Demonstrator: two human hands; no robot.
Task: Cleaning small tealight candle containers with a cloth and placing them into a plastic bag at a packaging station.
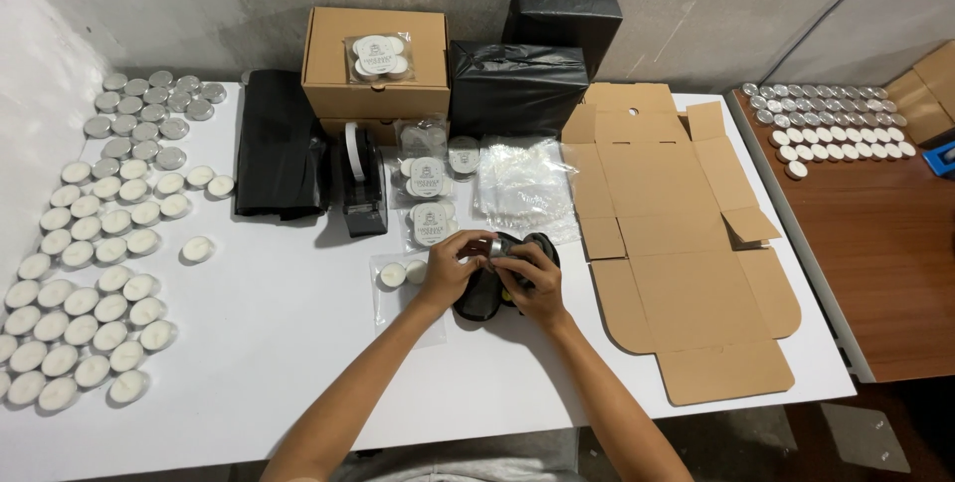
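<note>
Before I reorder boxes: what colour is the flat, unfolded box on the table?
Plain brown cardboard, seen clearly in the head view.

brown box rear centre | black-wrapped parcels beside | flat carton right | labelled packets centre

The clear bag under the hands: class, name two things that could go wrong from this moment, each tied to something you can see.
1. The clear bag lies loose with two tealights in it; a nudge from the left hand could spill them.
2. Both hands crowd one small metal-rimmed piece above the black tool; the right hand might lose its grip on it.
</note>
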